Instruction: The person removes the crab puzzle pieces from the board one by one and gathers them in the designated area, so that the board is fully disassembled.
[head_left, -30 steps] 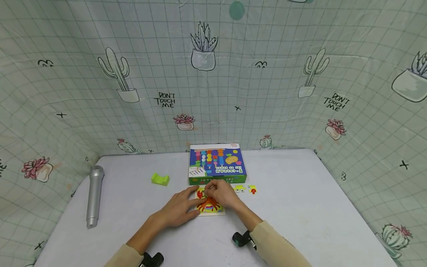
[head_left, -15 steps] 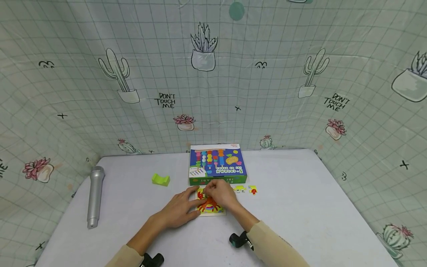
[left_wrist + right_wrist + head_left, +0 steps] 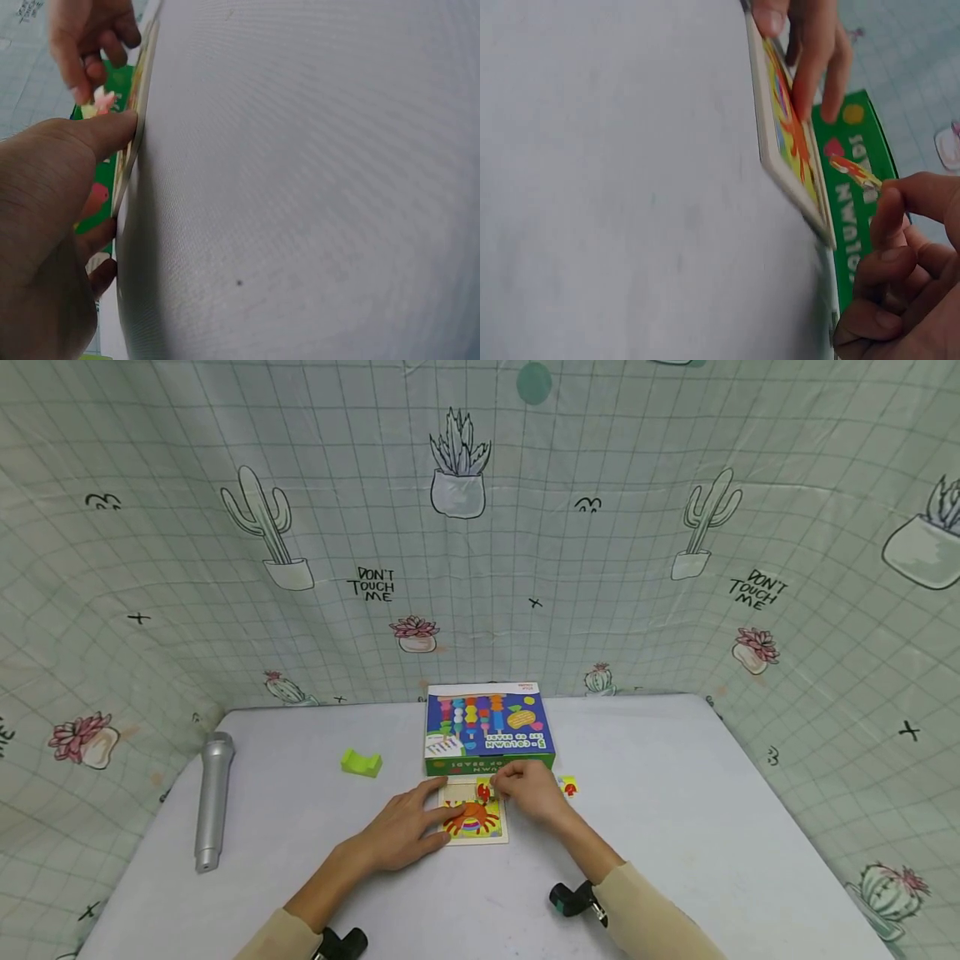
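Note:
A wooden jigsaw board (image 3: pixel 457 790) with an orange crab picture (image 3: pixel 471 818) lies in front of the box in the head view. Its upper part shows bare wood, while the crab's body fills the lower part. My left hand (image 3: pixel 397 831) rests at the board's left side, fingers stretched over its edge and face. Between thumb and forefinger, my right hand (image 3: pixel 531 792) pinches a jigsaw piece (image 3: pixel 855 171), yellow with a red claw, above the board's upper right. The right wrist view shows that piece tilted and clear of the board.
Right behind the board stands a blue and green toy box (image 3: pixel 489 731). Another jigsaw piece (image 3: pixel 569 786) with a red claw lies right of my right hand. A bright green block (image 3: pixel 362 764) and a grey microphone-shaped cylinder (image 3: pixel 214 802) lie to the left on the white table (image 3: pixel 712 827).
My right hand has shifted right, carrying the claw piece from the board's upper left to its upper right and covering a loose yellow piece. My left hand has stayed in place.

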The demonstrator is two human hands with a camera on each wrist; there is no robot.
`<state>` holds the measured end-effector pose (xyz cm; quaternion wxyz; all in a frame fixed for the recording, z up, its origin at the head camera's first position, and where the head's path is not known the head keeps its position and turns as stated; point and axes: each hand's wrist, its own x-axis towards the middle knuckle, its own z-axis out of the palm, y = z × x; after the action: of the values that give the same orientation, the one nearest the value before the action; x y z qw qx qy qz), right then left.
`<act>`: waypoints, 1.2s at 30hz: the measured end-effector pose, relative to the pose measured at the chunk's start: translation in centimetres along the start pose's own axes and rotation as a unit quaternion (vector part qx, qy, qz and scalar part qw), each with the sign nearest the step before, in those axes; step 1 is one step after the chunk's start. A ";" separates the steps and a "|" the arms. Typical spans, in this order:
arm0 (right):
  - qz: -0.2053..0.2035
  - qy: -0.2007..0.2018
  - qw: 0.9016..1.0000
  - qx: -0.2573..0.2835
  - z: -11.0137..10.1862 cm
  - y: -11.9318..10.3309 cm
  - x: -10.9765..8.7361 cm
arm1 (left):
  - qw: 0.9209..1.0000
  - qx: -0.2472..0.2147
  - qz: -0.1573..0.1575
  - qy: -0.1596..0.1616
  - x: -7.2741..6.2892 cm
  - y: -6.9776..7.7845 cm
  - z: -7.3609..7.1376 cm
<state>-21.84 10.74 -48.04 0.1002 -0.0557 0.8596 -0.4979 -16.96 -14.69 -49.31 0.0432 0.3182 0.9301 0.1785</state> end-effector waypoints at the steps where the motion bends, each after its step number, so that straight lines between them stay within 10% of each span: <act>1: 0.005 0.005 1.000 -0.003 -0.4 0.2 -0.1 | 1.000 0.002 -0.003 -0.004 0.0 0.0 0.0; 36: 0.096 0.073 0.992 -0.022 -3.3 2.7 -0.1 | 1.000 -0.021 0.003 -0.012 -0.1 0.1 0.1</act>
<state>-22.48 14.88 -48.80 0.0830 0.0614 0.8768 -0.4696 -16.78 -14.66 -49.38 0.0599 0.3223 0.9246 0.1941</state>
